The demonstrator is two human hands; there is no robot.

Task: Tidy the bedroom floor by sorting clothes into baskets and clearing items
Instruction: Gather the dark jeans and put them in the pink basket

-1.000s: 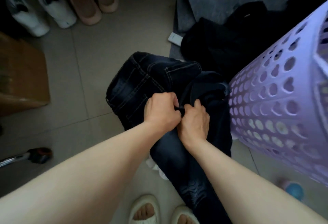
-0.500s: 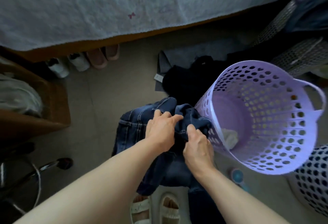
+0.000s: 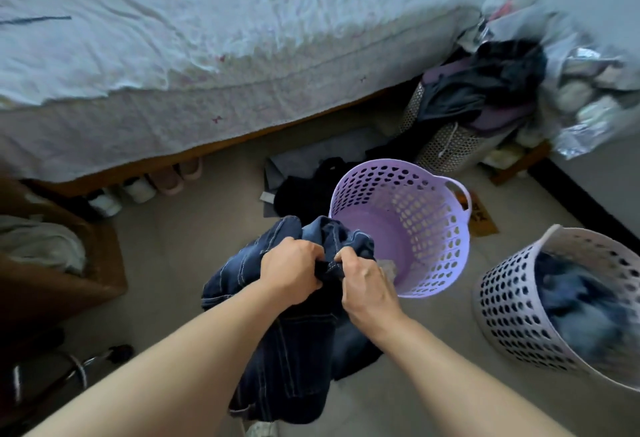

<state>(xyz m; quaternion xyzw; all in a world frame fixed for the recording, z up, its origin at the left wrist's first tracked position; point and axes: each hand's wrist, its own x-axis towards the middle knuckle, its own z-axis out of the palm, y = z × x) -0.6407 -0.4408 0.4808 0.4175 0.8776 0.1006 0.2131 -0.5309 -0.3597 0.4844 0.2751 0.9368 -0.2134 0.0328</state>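
Head view, the only one: your left hand (image 3: 292,272) and right hand (image 3: 365,286) both have fingers curled tight into a bunched fold of the dark jeans (image 3: 277,350), knuckles nearly touching, so each hand is grasping denim and neither is free. The jeans hang off the floor from that grip, the top bundle just beside the near rim of the purple basket (image 3: 433,221), the legs trailing down toward your feet. Judged from the folds and heavy seams, you have thick denim: heavy for a garment, limp overall but stiff along the waistband and stitched seams, not slippery, not fragile. A grip on the waistband or a seam should hold best; loose leg fabric will likely swing and catch a rim. The purple basket is tilted toward you with only a small pale scrap at the bottom. The white basket (image 3: 502,315), well apart on your right, already holds blue, denim-like cloth, though it is blurred. Which basket suits the jeans is a judgement; the white one looks the likelier match. A black garment (image 3: 304,190) lies on the floor behind the purple basket, unsorted.
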